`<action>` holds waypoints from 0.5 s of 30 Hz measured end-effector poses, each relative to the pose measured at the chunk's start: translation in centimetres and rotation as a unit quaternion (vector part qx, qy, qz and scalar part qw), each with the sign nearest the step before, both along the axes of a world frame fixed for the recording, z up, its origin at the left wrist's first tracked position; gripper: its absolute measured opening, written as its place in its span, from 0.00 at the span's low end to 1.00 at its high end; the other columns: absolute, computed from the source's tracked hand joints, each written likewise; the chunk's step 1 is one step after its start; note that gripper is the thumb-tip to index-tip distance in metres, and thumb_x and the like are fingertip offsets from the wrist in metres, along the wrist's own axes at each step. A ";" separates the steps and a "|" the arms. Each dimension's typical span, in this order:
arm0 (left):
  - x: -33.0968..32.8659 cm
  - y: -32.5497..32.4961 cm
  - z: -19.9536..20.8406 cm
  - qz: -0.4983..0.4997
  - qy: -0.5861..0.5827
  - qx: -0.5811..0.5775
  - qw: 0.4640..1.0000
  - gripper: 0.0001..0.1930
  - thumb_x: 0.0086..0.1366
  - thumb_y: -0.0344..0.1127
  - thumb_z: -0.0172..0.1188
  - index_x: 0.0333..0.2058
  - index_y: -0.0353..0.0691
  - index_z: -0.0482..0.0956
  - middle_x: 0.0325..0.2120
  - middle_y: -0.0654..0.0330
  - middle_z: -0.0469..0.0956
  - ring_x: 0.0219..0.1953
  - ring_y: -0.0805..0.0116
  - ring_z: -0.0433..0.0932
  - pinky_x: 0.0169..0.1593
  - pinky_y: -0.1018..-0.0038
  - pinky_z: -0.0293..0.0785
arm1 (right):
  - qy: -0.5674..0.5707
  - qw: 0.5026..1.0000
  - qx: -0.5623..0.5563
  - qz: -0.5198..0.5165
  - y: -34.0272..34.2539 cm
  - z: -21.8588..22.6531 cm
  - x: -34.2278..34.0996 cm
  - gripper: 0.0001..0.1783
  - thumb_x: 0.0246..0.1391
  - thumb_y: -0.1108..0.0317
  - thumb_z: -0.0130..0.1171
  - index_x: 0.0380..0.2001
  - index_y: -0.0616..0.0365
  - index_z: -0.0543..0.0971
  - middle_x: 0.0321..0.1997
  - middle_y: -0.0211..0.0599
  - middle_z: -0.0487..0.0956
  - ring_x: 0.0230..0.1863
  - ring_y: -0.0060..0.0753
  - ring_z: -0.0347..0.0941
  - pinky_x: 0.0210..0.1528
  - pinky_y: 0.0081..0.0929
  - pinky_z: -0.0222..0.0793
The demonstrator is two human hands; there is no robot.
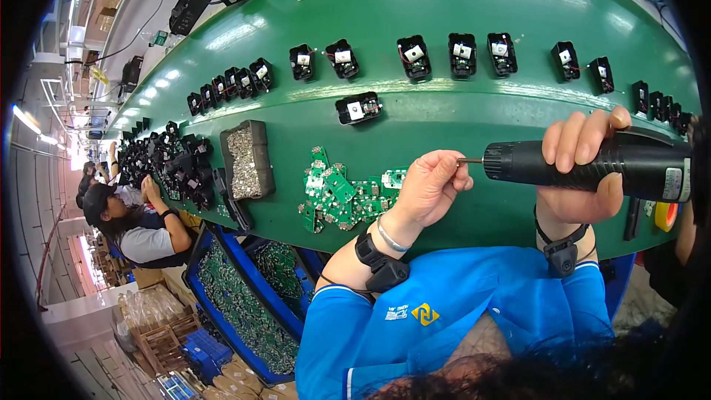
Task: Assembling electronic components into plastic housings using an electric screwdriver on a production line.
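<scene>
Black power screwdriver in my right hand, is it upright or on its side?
On its side: the screwdriver lies lengthwise across the view, its bit pointing toward the left hand's fingers.

driver bit (472, 160) hidden at tip by left hand (433, 187), metal pieces (242, 157) in tray (264, 155) too small to tell

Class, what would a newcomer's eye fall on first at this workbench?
Probably the large black electric screwdriver at right, gripped in the right hand, its bit meeting the left hand. Then, near the middle, a loose heap of green circuit boards on the green table, with small black housings strung out beyond.
</scene>
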State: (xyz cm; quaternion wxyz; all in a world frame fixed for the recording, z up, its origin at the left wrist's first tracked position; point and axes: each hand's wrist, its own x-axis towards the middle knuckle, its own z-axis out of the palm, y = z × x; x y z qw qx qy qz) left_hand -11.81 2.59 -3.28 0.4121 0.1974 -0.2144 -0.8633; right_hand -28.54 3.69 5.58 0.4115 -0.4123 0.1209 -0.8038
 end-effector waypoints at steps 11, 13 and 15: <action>0.1 0.0 -0.3 0.038 -0.095 -0.075 0.992 0.13 0.57 0.42 0.49 0.28 0.36 0.70 0.19 0.64 0.69 0.21 0.76 0.66 0.31 0.79 0.66 | 0.037 0.999 -0.004 0.008 0.1 -0.3 0.2 0.31 0.38 0.53 0.59 0.43 0.52 0.59 0.22 0.27 0.65 0.20 0.24 0.63 0.23 0.23 0.61; 0.1 -0.1 -0.3 0.048 -0.133 -0.115 0.983 0.14 0.58 0.42 0.48 0.28 0.35 0.70 0.19 0.63 0.69 0.21 0.77 0.66 0.30 0.81 0.66 | 0.039 0.999 -0.006 0.013 0.3 -0.1 0.2 0.31 0.38 0.54 0.60 0.43 0.52 0.59 0.22 0.27 0.65 0.20 0.24 0.63 0.23 0.24 0.61; 0.1 0.0 0.0 0.042 -0.170 -0.131 0.976 0.13 0.58 0.42 0.47 0.28 0.36 0.70 0.19 0.63 0.69 0.21 0.77 0.66 0.29 0.83 0.65 | 0.040 0.999 -0.008 0.019 0.3 0.0 0.2 0.31 0.38 0.54 0.60 0.43 0.52 0.59 0.22 0.27 0.65 0.20 0.24 0.63 0.23 0.24 0.61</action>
